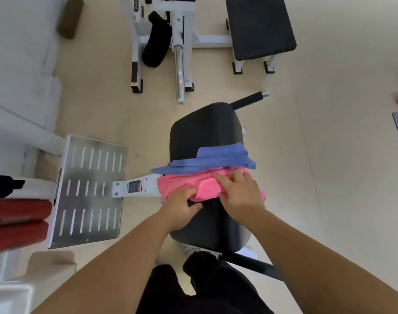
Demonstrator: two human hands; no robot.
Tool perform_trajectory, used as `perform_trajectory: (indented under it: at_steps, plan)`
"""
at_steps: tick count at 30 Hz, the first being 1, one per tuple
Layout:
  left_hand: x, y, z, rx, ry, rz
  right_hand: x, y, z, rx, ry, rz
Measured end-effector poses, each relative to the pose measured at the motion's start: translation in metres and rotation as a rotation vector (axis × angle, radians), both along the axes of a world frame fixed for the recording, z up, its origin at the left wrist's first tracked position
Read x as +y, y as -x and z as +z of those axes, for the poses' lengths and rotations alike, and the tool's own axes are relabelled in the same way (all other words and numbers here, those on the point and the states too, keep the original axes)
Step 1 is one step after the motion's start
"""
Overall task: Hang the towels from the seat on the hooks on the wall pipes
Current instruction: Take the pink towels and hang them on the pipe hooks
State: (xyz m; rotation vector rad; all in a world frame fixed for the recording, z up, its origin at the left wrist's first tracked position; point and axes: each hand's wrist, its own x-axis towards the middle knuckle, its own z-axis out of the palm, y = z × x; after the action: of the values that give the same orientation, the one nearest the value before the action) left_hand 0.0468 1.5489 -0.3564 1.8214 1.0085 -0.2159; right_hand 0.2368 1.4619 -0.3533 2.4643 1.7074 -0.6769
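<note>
A black padded seat (200, 132) of a gym machine stands below me. Across its middle lie two towels: a blue towel (216, 158) farther from me and a pink towel (182, 183) nearer. My left hand (182, 210) grips the near left edge of the pink towel, fingers curled under the cloth. My right hand (241, 192) lies on the pink towel's right part, its fingers bent into the folds. No wall pipes or hooks are in view.
A perforated metal footplate (87, 189) sits left of the seat, with red pads (14, 220) beyond it. Farther off stand a white machine frame (179, 41) and another black seat (259, 26). Beige floor lies to the right. My dark trousers (207, 288) fill the bottom.
</note>
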Motion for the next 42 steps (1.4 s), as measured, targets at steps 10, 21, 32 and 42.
perform_trajectory:
  at_steps: [10, 21, 32, 42]
  plan:
    - [-0.02, -0.001, 0.013, -0.036, -0.159, 0.135, 0.006, 0.013, 0.014, 0.138, -0.158, 0.211]
    - [-0.026, 0.031, 0.086, -0.069, -0.171, 0.209, 0.002, 0.006, 0.068, 0.296, -0.363, 0.217]
    - [-0.008, 0.05, 0.17, -0.308, -0.019, 0.516, 0.021, 0.018, 0.159, 0.463, -0.589, 0.162]
    - [-0.005, 0.088, 0.159, -0.141, -0.109, 0.492, 0.035, 0.019, 0.195, 0.588, -0.582, -0.078]
